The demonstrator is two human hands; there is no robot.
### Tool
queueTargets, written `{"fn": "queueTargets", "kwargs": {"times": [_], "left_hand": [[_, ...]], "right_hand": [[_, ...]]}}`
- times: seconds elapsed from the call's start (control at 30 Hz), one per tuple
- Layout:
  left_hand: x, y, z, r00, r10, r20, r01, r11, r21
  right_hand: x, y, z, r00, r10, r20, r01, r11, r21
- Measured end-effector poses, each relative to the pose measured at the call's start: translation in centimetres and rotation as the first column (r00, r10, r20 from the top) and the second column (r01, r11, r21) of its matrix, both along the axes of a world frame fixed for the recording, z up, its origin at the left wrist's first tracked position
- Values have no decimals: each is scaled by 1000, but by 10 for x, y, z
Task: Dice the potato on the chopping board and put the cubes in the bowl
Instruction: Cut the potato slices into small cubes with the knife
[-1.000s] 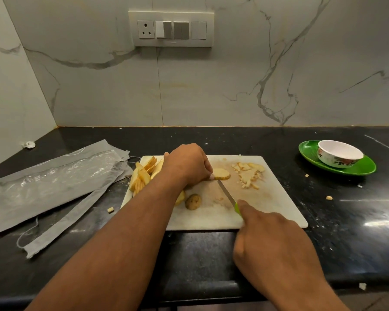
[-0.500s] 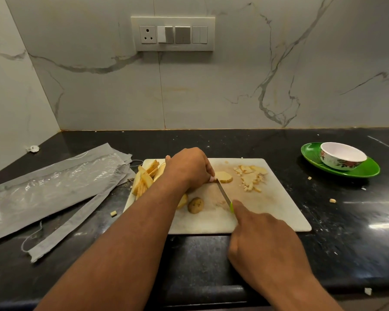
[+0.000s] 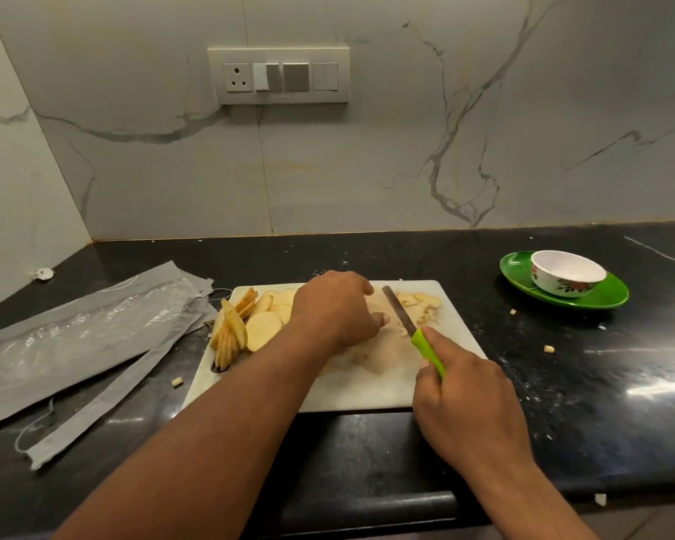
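Note:
A white chopping board (image 3: pixel 367 391) lies on the black counter. Fanned potato slices and strips (image 3: pixel 264 329) are piled at its left end, and small cut pieces (image 3: pixel 421 300) lie at its far right. My left hand (image 3: pixel 336 309) rests on the middle of the board with its fingers curled down; the slice under them is hidden. My right hand (image 3: pixel 464 399) grips the green handle of a knife (image 3: pixel 429 350), whose blade points away just right of my left thumb. The white flowered bowl (image 3: pixel 567 272) looks empty and stands on a green plate (image 3: pixel 608 296) at the right.
A grey and clear plastic bag (image 3: pixel 82 333) lies left of the board, touching its corner. Stray potato bits (image 3: pixel 548 348) dot the counter. A marble wall with a socket panel (image 3: pixel 278 76) rises behind. The counter's front edge runs under my forearms.
The knife has shifted right, away from my left fingertips, and its blade now angles toward the cut pieces. The round slice is now hidden under my left hand.

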State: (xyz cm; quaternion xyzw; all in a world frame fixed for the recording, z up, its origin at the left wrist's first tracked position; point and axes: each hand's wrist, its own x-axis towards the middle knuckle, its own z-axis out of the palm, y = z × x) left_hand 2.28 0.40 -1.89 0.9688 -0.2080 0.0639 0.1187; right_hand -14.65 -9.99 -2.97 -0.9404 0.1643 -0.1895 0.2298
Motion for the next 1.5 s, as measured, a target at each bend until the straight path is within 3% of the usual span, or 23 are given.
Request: {"fn": "queueTargets", "kwargs": {"times": [0.13,0.27,0.5,0.63,0.83,1.5], "left_hand": [[-3,-10,-1,999,-35,2,35,999,34],[0,-11,-2,994,-93,-61,90,994,-55],[4,24,7,924,-270,-272,240,961,-140],[6,42,16,942,-252,-224,203,954,-221],[5,38,22,958,-94,-270,107,994,34],[6,29,12,949,-137,-282,106,987,-124]], "right_hand": [[-2,-1,-1,1000,9,29,-10,999,47],[-2,-4,0,999,3,41,-6,996,84],[-4,-6,0,997,7,79,-19,987,160],[-5,-7,0,998,14,64,-22,992,121],[-2,-2,-5,997,45,-63,-51,993,-105],[34,6,1,984,102,-143,-128,974,-186]]}}
